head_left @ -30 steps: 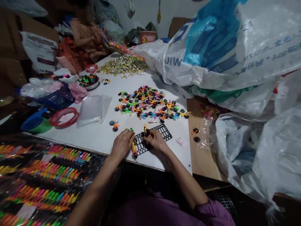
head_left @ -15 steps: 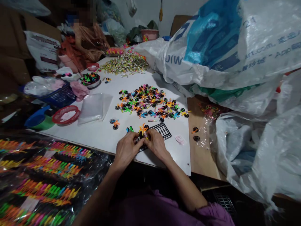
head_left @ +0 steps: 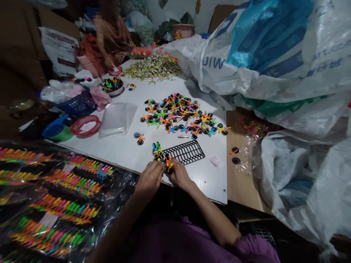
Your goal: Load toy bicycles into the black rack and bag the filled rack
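Observation:
Both of my hands are closed at the near edge of the table around a small orange and yellow toy bicycle [head_left: 169,163] with black wheels. My left hand [head_left: 149,179] pinches at its left side, its fingertips partly hidden. My right hand [head_left: 181,176] grips it from the right. Under and beyond them lies a black plastic grid rack [head_left: 189,152]. Blue and green toy bicycles [head_left: 157,149] stand side by side at the rack's left end, just past my left fingers. A loose orange toy bicycle [head_left: 139,138] lies to the left.
A heap of toy bicycles [head_left: 178,115] covers mid-table, with a pile of small wrapped tubes [head_left: 153,65] behind. Left are clear bags [head_left: 113,118], a red basket [head_left: 85,125] and bagged rows of toys [head_left: 65,201]. Large plastic sacks [head_left: 274,65] crowd the right. A person [head_left: 112,36] sits at back left.
My hands have brought the toy bicycle lower and nearer to me, uncovering more of the rack and the blue and green bicycles. The view has shifted slightly. The other person's hand has moved.

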`<action>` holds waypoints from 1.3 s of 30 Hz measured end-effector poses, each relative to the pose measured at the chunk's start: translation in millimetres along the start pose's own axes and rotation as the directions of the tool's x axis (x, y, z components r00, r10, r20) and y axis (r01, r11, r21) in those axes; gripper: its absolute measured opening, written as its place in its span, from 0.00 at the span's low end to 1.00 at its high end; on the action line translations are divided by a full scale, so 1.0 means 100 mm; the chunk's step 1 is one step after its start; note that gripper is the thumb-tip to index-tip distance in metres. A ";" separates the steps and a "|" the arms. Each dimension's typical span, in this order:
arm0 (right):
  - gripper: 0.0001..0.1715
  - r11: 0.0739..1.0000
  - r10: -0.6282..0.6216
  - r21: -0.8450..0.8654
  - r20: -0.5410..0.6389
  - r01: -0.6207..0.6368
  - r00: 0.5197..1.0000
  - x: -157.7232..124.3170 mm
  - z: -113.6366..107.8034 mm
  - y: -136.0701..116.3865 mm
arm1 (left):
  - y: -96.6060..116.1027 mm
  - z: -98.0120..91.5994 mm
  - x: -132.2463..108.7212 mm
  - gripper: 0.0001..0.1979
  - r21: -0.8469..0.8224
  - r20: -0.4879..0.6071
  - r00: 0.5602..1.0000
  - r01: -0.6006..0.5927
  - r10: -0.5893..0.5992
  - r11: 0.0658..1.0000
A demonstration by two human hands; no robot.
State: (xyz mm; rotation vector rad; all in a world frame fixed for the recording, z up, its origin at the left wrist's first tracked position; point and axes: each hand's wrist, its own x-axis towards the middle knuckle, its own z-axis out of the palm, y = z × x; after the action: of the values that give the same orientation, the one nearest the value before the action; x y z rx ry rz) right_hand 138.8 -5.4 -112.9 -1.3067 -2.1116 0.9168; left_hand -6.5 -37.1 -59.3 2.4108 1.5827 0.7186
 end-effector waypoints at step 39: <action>0.13 0.700 -0.036 -0.694 0.200 0.167 0.979 2.08 -0.97 0.35 | -0.34 -0.23 -0.25 0.12 -0.137 0.035 0.990 -0.131 0.136 0.982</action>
State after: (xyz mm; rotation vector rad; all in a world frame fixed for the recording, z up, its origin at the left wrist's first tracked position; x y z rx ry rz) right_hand 139.0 221.7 -63.8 -1.4561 -2.7956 0.1242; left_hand -52.9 -47.6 -60.1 2.4339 1.3215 0.7636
